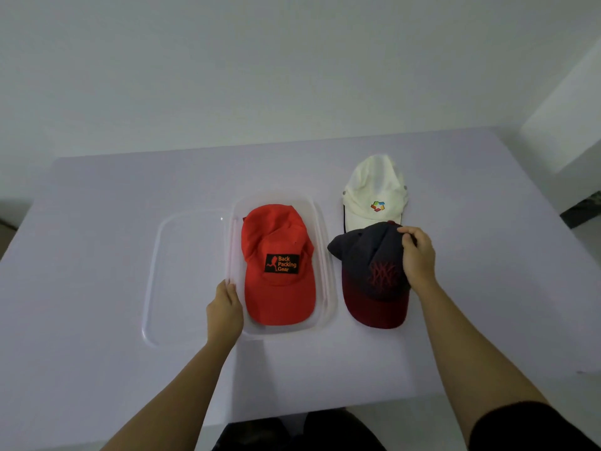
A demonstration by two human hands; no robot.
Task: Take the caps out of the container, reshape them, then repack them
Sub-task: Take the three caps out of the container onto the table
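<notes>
While the red cap (276,265) lies flat inside the clear container (328,255) at the middle of the table (97,222), brim toward the person and a black patch on its front, the other two caps rest outside it on the right. The white cap (374,190) sits farther back, with a coloured logo facing up. The dark cap (370,271), with a maroon brim, lies nearer, and its crown overlaps the white cap's brim. The right hand (419,258) grips the dark cap's crown on its right side, fingers curled over the top. The left hand (225,312) holds the container's near left rim. A clear lid (182,278) lies just left of the container, touching it.
</notes>
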